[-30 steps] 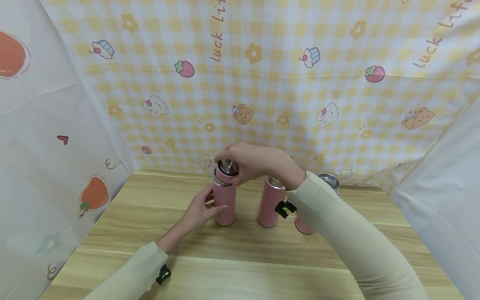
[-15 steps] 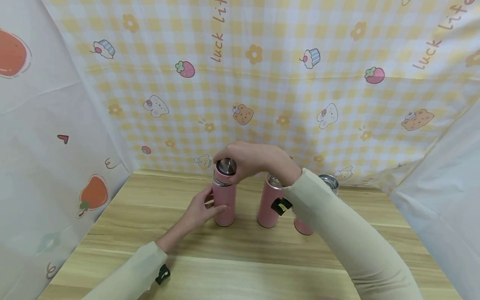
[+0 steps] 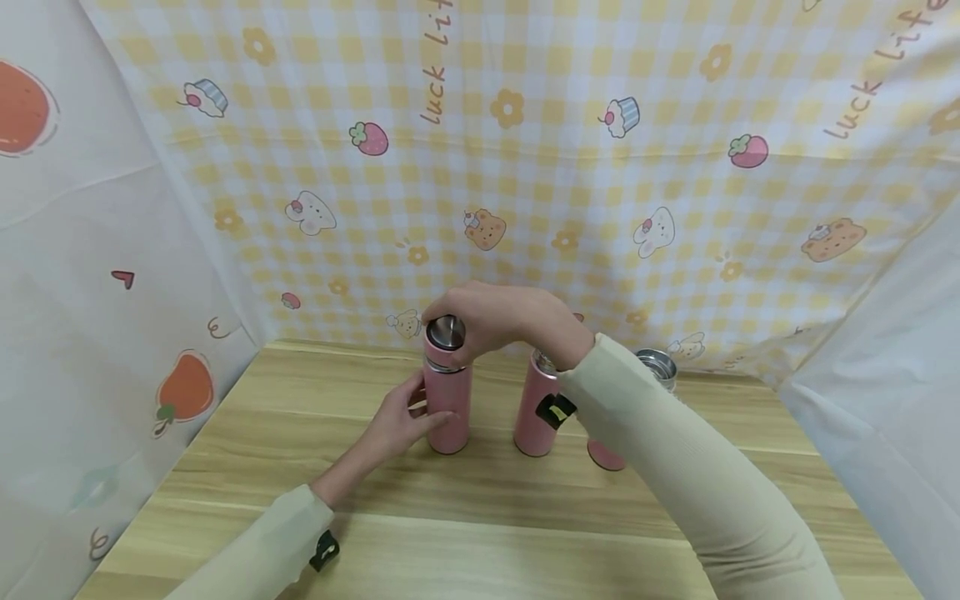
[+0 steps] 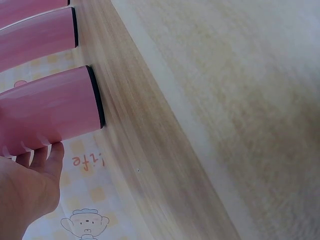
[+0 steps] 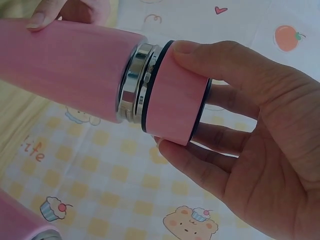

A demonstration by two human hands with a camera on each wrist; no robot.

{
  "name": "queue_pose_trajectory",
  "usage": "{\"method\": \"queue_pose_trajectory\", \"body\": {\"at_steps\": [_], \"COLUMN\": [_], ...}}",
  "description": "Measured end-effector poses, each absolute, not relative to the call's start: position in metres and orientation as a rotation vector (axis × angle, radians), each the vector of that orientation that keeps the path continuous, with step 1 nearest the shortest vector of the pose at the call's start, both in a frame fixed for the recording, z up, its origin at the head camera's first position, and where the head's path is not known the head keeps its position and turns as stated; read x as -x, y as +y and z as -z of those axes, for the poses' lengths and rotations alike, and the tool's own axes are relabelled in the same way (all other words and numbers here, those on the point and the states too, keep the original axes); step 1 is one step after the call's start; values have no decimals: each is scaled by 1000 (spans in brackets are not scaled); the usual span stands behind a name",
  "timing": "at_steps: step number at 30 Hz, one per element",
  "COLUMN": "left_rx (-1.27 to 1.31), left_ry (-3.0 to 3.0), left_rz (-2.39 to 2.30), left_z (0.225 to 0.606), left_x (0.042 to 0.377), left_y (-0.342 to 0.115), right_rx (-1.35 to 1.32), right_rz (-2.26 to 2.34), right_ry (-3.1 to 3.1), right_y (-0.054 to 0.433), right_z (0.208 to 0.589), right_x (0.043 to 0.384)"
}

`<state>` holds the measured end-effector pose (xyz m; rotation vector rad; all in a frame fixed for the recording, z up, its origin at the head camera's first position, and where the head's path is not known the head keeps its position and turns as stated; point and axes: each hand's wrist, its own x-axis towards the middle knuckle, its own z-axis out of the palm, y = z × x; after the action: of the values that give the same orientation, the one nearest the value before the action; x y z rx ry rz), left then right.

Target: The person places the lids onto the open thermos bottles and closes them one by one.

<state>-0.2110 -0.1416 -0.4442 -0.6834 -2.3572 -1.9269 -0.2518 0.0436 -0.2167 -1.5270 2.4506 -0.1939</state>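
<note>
A pink thermos bottle (image 3: 448, 408) stands upright on the wooden table, and my left hand (image 3: 397, 421) grips its body low down, thumb across the front. In the left wrist view, the fingers (image 4: 55, 157) wrap the bottle's side near its black base. Over its mouth, my right hand (image 3: 498, 321) holds a pink lid (image 5: 177, 95) with a steel top, thumb on one side and fingers on the other. From the right wrist, the lid sits at the steel threaded neck (image 5: 134, 82), slightly tilted, with part of the neck still showing.
Right of the held bottle stands a second pink thermos (image 3: 534, 408), its mouth partly behind my right wrist. Farther right, a third one (image 3: 606, 450) with an open steel mouth is mostly hidden by my sleeve. A checked cloth (image 3: 525, 183) hangs behind the table (image 3: 465, 533).
My right hand has brought the lid slightly left and down, from tilted over the bottle's mouth to nearly in line with it. The left hand keeps its grip in place.
</note>
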Motion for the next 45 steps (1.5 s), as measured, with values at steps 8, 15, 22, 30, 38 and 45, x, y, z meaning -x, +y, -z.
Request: {"method": "queue_pose_trajectory", "body": {"at_steps": [8, 15, 22, 30, 38, 45], "left_rx": [676, 640, 655, 642, 655, 664], "left_ry": [-2365, -2383, -2380, -2386, -2372, -2372], "left_rz": [1914, 1900, 1924, 1921, 1912, 1898], "left_z": [444, 444, 443, 443, 445, 446], "left_x": [211, 210, 208, 208, 209, 209], "left_y": [-141, -141, -140, -141, -141, -141], "right_rx": [1480, 1482, 1479, 1474, 1448, 1441], "right_rz": [163, 164, 127, 92, 104, 99], "right_ry": [2471, 2448, 2418, 2454, 2469, 2470], "right_y": [42, 41, 37, 35, 36, 36], "right_z": [216, 218, 224, 227, 227, 226], "right_x": [252, 255, 256, 255, 255, 255]}}
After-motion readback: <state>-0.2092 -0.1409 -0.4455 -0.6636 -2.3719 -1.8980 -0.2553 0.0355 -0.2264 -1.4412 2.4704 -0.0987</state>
